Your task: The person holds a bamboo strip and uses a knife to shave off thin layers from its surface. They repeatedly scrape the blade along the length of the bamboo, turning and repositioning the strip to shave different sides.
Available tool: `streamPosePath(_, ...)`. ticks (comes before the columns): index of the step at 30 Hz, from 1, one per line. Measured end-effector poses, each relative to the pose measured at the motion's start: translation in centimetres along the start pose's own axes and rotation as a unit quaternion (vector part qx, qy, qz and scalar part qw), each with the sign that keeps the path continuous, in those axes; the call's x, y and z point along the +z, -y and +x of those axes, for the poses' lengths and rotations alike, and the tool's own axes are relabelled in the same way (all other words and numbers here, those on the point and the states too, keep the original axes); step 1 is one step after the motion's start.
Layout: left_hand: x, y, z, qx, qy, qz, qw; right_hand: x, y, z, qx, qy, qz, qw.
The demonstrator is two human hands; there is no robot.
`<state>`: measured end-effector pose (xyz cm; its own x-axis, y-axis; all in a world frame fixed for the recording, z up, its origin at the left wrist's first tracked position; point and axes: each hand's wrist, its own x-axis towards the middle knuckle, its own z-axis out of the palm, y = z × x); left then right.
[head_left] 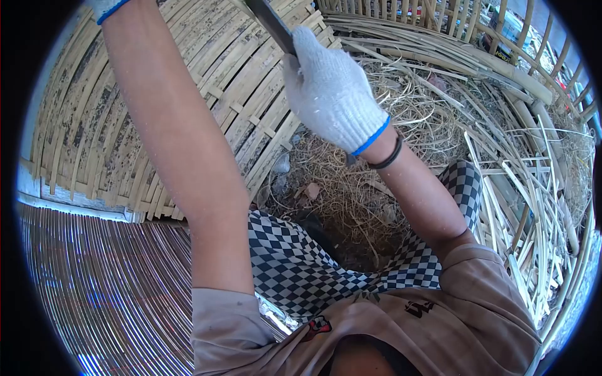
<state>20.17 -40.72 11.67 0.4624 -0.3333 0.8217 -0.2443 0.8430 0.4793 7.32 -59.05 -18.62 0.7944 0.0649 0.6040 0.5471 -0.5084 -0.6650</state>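
Note:
My right hand (332,91), in a white knit glove with a blue cuff, is closed around the handle end of a long dark blade (271,24), which runs up and left out of the top of the view. Beside the blade's upper end a thin pale green strip shows at the top edge. My left arm reaches up across the left side; of my left hand (108,5) only the glove's blue-edged cuff shows in the top left corner, its fingers outside the view. Behind the arm stands a woven bamboo panel (251,119).
Thin shavings (338,182) cover the ground before my checkered trouser legs. Split bamboo strips (533,232) lie in a heap at the right, with longer poles (439,56) at the back. A slatted bamboo fence (464,19) rises behind, and a ribbed surface (106,282) fills the lower left.

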Motion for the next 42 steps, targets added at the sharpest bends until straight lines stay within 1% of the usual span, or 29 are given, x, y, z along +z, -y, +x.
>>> streamPosePath(1, 0.4, 0.8, -0.6, 0.003, 0.017, 0.067, 0.998, 0.2, 0.5, -0.1, -0.008, -0.015, -0.004, 1.000)
streamPosePath(2, 1.2, 1.8, -1.4, 0.006, 0.036, 0.134, 0.990, 1.2, 0.0, -0.2, 0.021, -0.009, 0.011, 1.000)
streamPosePath(3, 2.3, 2.7, -2.2, 0.010, 0.059, 0.200, 0.978, 2.1, -0.7, -0.4, 0.035, 0.014, -0.004, 0.999)
streamPosePath(5, 4.9, 4.1, -3.7, 0.022, 0.107, 0.332, 0.937, 4.2, -2.7, -1.1, 0.058, 0.060, -0.035, 0.996)
streamPosePath(6, 5.8, 4.5, -4.5, 0.024, 0.128, 0.394, 0.910, 5.8, -4.7, -1.7, 0.050, 0.076, -0.032, 0.995)
streamPosePath(9, 7.2, 4.6, -6.8, 0.072, 0.014, 0.377, 0.923, 5.0, -4.6, -1.7, 0.079, 0.129, -0.039, 0.988)
streamPosePath(10, 6.2, 2.9, -6.6, 0.044, 0.078, 0.350, 0.933, 4.4, -3.7, -2.2, 0.058, 0.071, -0.020, 0.996)
streamPosePath(11, 6.3, 3.1, -6.6, 0.040, 0.096, 0.316, 0.943, 3.3, -2.3, -2.5, 0.057, 0.071, -0.010, 0.996)
streamPosePath(13, 5.7, 2.1, -5.9, 0.027, 0.091, 0.321, 0.942, 1.8, 0.2, -2.2, 0.055, 0.068, 0.010, 0.996)
streamPosePath(14, 5.5, 1.4, -5.9, 0.026, 0.077, 0.330, 0.940, 3.4, -0.6, -2.9, -0.017, -0.016, -0.002, 1.000)
streamPosePath(16, 5.3, -0.1, -6.1, 0.029, 0.050, 0.355, 0.933, 6.8, -3.1, -4.1, 0.030, 0.018, 0.024, 0.999)
streamPosePath(17, 5.2, -1.0, -6.5, 0.031, 0.033, 0.372, 0.927, 7.3, -3.4, -4.2, 0.051, 0.034, 0.037, 0.997)
streamPosePath(18, 5.0, -1.8, -7.0, 0.035, 0.016, 0.393, 0.919, 7.9, -3.4, -4.5, 0.091, 0.102, 0.028, 0.990)
streamPosePath(21, 4.4, -4.5, -8.5, 0.048, -0.046, 0.450, 0.891, 9.5, -1.8, -4.4, 0.057, 0.098, -0.010, 0.994)
streamPosePath(22, 4.1, -5.6, -8.8, 0.054, -0.066, 0.453, 0.888, 8.7, -0.9, -4.6, 0.057, 0.073, 0.005, 0.996)
streamPosePath(25, 3.6, -9.1, -9.2, 0.067, -0.124, 0.412, 0.900, 6.5, 0.5, -5.1, 0.021, 0.108, 0.057, 0.992)
streamPosePath(26, 3.9, -9.1, -9.6, 0.055, -0.132, 0.410, 0.901, 7.4, -0.1, -5.5, 0.020, 0.120, 0.052, 0.991)
streamPosePath(27, 4.2, -9.2, -9.9, 0.042, -0.140, 0.408, 0.901, 9.4, -1.7, -6.1, 0.061, 0.126, 0.038, 0.989)
streamPosePath(28, 4.9, -8.9, -10.4, -0.043, -0.084, 0.349, 0.933, 11.9, -3.9, -6.6, 0.099, 0.131, 0.023, 0.986)
streamPosePath(29, 5.5, -8.5, -11.0, -0.051, -0.063, 0.393, 0.916, 13.1, -5.2, -6.8, 0.134, 0.136, 0.006, 0.982)
streamPosePath(30, 6.1, -8.1, -11.7, -0.058, -0.041, 0.436, 0.897, 13.1, -5.1, -7.1, 0.124, 0.148, 0.002, 0.981)
streamPosePath(31, 6.2, -7.5, -12.4, 0.014, -0.050, 0.571, 0.819, 13.3, -5.1, -7.2, 0.114, 0.155, -0.005, 0.981)
streamPosePath(33, 5.2, -9.7, -12.6, 0.056, -0.049, 0.617, 0.783, 12.6, -4.9, -7.0, 0.099, 0.155, 0.002, 0.983)
streamPosePath(34, 3.5, -14.6, -12.3, 0.025, -0.041, 0.540, 0.840, 10.9, -3.9, -6.5, 0.094, 0.150, 0.017, 0.984)
streamPosePath(35, 3.0, -15.7, -12.5, 0.018, -0.032, 0.482, 0.875, 9.6, -3.2, -5.9, 0.086, 0.141, 0.031, 0.986)
streamPosePath(36, 2.5, -16.8, -12.8, 0.009, -0.024, 0.421, 0.907, 9.1, -2.8, -5.9, 0.070, 0.163, 0.041, 0.983)
streamPosePath(39, 4.8, -12.6, -14.1, 0.042, -0.003, 0.311, 0.949, 12.4, -5.5, -7.5, 0.061, 0.148, 0.040, 0.986)
streamPosePath(40, 5.4, -11.6, -14.4, 0.055, 0.006, 0.275, 0.960, 13.3, -7.1, -8.0, 0.110, 0.195, 0.047, 0.973)
streamPosePath(42, 5.9, -10.5, -15.2, -0.015, -0.003, 0.342, 0.939, 15.2, -7.9, -8.2, 0.076, 0.173, 0.017, 0.982)
